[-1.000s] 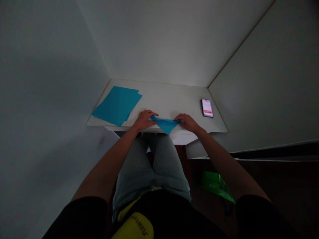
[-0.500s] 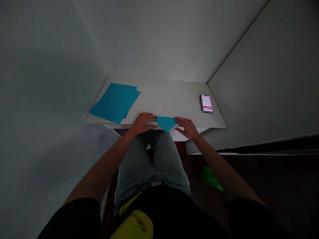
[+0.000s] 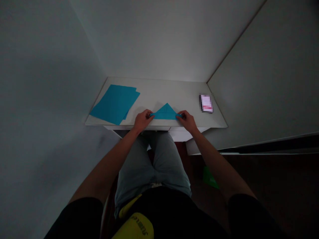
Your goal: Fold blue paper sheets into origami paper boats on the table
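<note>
A folded piece of blue paper point(image 3: 165, 113) lies near the front edge of the white desk, its point facing away from me and a folded band along its near side. My left hand point(image 3: 143, 120) pinches its left end between thumb and fingers. At the right end, my right hand point(image 3: 186, 120) has the paper in a similar pinch. Both outer tips of the paper are partly covered by my fingers.
Blue paper sheets point(image 3: 114, 103) overlap at the left of the white desk point(image 3: 154, 91). A phone point(image 3: 206, 103) with a lit, blurred screen lies at the right. Walls border the desk at the left, back and right. Something green point(image 3: 209, 177) is on the floor at lower right.
The folded paper has turned from pointing toward me to pointing away. Both hands were lying beside it with fingers extended half a second ago and now pinch its two ends.
</note>
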Motion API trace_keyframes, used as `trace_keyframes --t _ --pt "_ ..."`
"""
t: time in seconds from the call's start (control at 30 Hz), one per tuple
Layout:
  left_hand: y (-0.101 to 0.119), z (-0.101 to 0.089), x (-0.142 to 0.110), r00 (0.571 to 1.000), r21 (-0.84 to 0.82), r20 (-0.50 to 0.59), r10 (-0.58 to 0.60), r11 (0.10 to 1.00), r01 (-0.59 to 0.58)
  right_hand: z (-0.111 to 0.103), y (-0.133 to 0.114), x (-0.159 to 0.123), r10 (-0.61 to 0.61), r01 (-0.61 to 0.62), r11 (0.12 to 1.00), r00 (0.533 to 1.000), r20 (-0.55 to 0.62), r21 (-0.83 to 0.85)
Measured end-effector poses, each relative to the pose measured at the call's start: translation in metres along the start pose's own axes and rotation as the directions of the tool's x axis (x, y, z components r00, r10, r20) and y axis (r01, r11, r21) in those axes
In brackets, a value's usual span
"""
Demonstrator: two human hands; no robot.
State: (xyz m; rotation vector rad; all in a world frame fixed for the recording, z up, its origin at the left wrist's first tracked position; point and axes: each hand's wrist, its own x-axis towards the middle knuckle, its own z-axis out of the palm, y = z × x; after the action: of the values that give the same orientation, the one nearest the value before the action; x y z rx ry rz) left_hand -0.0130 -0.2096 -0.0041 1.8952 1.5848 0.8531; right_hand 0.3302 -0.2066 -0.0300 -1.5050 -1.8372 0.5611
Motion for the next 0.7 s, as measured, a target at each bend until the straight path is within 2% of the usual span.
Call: trace_keyframes --t 0.07,0.2,0.43,0.7 --pt "0.002 0.002 0.005 1.000 0.037 -0.012 0.018 0.999 -0.018 0.006 0.001 0.009 0.012 -0.013 0.999 1.000 -0.014 -0.043" --pt "-0.001 0.004 0.005 0.993 0.149 -0.014 0.117 0.982 -0.114 0.010 0.005 0.013 -0.083 0.079 0.991 0.996 -0.038 -0.108" --pt "-0.022 0.006 0.002 0.937 0.198 0.032 0.348 0.917 -0.347 -0.002 0.014 0.001 -0.281 0.280 0.960 0.958 0.051 0.022" --pt "-0.012 -0.002 0.019 0.845 0.368 0.265 0.464 0.762 -0.533 -0.002 0.012 0.004 -0.245 0.240 0.966 0.969 0.039 0.093"
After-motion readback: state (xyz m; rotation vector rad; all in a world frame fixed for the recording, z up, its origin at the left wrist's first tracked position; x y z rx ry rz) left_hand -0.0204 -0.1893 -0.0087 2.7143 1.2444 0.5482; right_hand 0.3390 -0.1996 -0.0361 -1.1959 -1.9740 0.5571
